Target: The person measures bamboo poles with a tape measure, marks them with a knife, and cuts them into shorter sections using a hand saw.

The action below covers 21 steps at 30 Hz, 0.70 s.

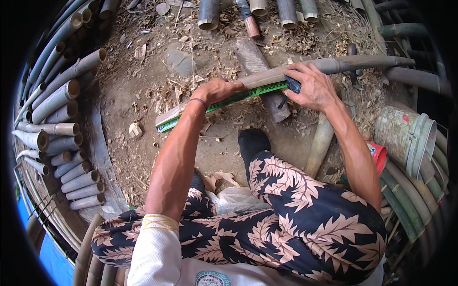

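"Where are the hands?"

"They're apart, both at the bamboo pole (348,65). The left hand (217,90) is curled over it, but I can't see what its hidden fingertips pinch. The right hand (312,88) is further right along the pole, wrapped around a dark tape case (293,85)."

"And the green tape (260,90)?"

"It runs along the pole's near side, from the case down to the pole's left end."

"Looks like measuring. How would you do it well?"

"I'd line up the tape's tip with the pole's left end first. Then I'd pull it snug and flat, with no sag. The pole bends a bit, so a loose tape could tell you wrong. I'd look straight down to read it."

"Could the pole wobble?"

"Maybe. It lies across a wooden board (278,110), so I'd press down gently with the left hand."

"What else is near?"

"Shavings (138,97) left of the pole, cut bamboo pieces (287,14) beyond it, and a dirty bucket (396,128) on its near side, off to the right."
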Each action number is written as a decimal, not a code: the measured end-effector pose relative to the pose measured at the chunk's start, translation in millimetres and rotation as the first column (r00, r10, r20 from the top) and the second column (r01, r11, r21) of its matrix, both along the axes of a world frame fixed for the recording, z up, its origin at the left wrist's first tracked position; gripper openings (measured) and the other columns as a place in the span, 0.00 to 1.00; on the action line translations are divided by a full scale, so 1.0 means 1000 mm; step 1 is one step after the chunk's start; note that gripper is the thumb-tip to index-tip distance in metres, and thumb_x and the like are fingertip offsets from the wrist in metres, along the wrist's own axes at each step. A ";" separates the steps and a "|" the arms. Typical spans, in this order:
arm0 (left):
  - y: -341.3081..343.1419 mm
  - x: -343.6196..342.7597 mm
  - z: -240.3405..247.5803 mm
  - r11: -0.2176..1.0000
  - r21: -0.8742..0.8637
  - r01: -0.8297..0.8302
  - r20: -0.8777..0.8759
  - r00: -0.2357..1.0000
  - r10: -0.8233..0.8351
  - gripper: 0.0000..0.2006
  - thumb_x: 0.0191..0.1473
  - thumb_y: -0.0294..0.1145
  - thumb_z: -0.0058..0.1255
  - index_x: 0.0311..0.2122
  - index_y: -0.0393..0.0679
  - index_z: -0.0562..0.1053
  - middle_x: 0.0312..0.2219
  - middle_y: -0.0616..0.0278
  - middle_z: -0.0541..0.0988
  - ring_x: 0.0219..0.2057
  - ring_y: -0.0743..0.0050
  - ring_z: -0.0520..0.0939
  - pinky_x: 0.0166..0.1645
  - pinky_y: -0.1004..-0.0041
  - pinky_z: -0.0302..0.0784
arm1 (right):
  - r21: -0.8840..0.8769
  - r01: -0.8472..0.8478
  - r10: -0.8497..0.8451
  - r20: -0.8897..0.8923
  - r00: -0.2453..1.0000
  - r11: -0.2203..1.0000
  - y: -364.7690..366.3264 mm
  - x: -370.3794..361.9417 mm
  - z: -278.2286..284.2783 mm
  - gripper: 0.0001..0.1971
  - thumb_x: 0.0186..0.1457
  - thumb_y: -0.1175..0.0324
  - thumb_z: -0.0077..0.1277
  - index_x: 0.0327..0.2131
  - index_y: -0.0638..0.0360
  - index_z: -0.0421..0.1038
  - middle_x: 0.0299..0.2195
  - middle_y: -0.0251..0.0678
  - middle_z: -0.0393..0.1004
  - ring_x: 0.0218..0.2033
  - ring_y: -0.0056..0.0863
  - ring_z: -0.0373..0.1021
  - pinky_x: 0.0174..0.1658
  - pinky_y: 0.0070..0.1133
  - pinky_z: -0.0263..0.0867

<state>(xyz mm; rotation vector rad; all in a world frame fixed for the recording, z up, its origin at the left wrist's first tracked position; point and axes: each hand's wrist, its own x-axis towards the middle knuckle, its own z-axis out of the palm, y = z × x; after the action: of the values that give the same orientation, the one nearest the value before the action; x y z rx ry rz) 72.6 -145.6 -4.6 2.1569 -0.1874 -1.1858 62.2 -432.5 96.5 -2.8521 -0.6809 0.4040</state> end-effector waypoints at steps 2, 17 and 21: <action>0.001 -0.005 0.002 0.995 -0.010 -0.095 -0.001 0.995 0.095 0.33 0.51 0.66 0.43 0.44 0.46 0.80 0.44 0.43 0.80 0.47 0.49 0.80 0.53 0.61 0.72 | -0.012 -0.002 0.002 -0.005 1.000 1.000 0.001 0.000 -0.002 0.24 0.46 0.55 0.58 0.47 0.53 0.76 0.50 0.30 0.72 0.49 0.38 0.68 0.53 0.34 0.69; 0.027 -0.009 -0.046 0.998 -0.030 0.058 0.276 0.960 -0.047 0.15 0.58 0.27 0.40 0.47 0.51 0.75 0.38 0.44 0.80 0.36 0.46 0.80 0.43 0.61 0.76 | 0.120 0.022 0.016 -0.302 0.953 0.993 0.008 -0.127 -0.034 0.31 0.47 0.48 0.59 0.51 0.56 0.73 0.46 0.39 0.69 0.49 0.37 0.65 0.46 0.33 0.70; -0.002 -0.017 -0.005 0.975 -0.189 -0.115 0.213 0.965 0.155 0.24 0.56 0.51 0.45 0.42 0.40 0.80 0.37 0.48 0.83 0.39 0.66 0.81 0.49 0.69 0.72 | -0.025 0.180 -0.179 -0.279 0.943 0.983 -0.027 -0.170 -0.055 0.37 0.48 0.46 0.60 0.55 0.61 0.67 0.49 0.40 0.66 0.53 0.38 0.62 0.50 0.35 0.68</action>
<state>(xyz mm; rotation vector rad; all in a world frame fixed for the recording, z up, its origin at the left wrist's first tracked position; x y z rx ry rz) 56.0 -147.3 -10.0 2.1084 -0.2297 -0.8132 -107.8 -460.0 41.5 -2.7456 -0.3641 0.7579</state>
